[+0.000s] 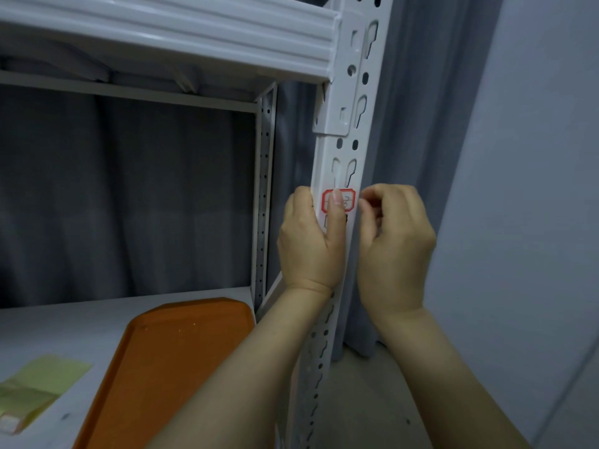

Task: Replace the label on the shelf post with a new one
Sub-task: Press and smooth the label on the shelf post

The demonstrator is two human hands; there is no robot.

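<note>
Label (346, 202), white, red-bordered, handwritten

Shelf post (340, 157), the reference upright, with the label (347, 202) on its front face. Left hand (308, 241) wraps the post from its left, thumb across the label; right hand (395, 247) is just right of the post, fingertips at the label's right edge. Left of the post: shelf beam (162, 37) above, tray (168, 358) on the shelf board (48, 328) below. Curtain (415, 124) behind.

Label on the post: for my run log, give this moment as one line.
label: on post | left hand: holds post, thumb on label | right hand: curled at label's right edge
</note>
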